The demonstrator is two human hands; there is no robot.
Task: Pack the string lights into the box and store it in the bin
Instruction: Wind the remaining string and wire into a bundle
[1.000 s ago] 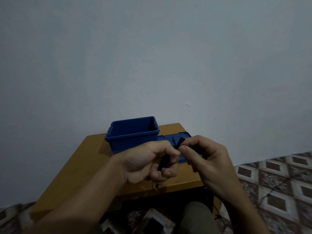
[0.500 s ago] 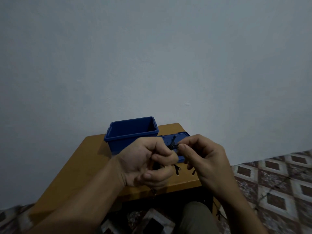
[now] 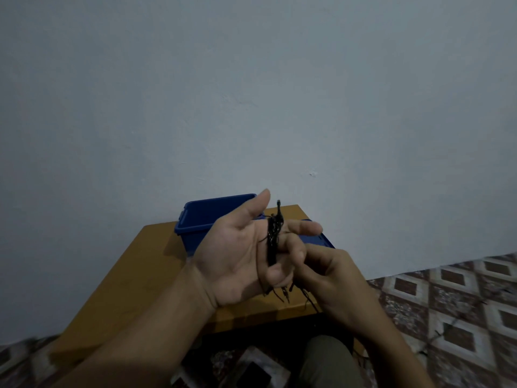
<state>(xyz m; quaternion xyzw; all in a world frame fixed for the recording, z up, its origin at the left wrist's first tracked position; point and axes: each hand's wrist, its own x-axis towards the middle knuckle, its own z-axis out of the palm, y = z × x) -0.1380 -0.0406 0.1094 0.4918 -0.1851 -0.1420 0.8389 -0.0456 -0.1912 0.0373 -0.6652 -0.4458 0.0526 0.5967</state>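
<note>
String lights (image 3: 272, 239): thin black wire gathered into a tight, narrow bundle with tiny pale glints along it; loose ends hang as frayed-looking tails below the hands.
Location: held above the front of the table, looped across the fingers of the left hand, in front of the bin.
Long axis: the bundle stands nearly upright, one stiff end poking up past the index finger towards the wall, the tails pointing down at the table edge.
Left hand (image 3: 235, 259): palm turned up to the camera, thumb straight and lifted clear, index finger stretched to the right; the lower fingers curl in over the bundle and hold it.
Right hand (image 3: 333, 281): fingers curled tight, knuckles up, touching the left fingertips; it seems to pinch a strand of the wire, though the dim light hides the fingertips.
Storage bin (image 3: 201, 217): smooth, deep-blue plastic, rectangular with a rolled rim, open on top, at the back of the table.
Lid (image 3: 321, 239): flat blue plastic panel lying just right of the bin, mostly behind the hands.
Table (image 3: 140, 275): small, with a plain, matte orange-brown wooden top and square edges, pushed against the wall.
Wall (image 3: 251, 93): pale grey-blue, faintly scuffed plaster.
Floor (image 3: 447, 303): glossy tiles in a brown and cream diamond pattern.
Knee (image 3: 327, 357): olive cloth, below the table's front edge.
</note>
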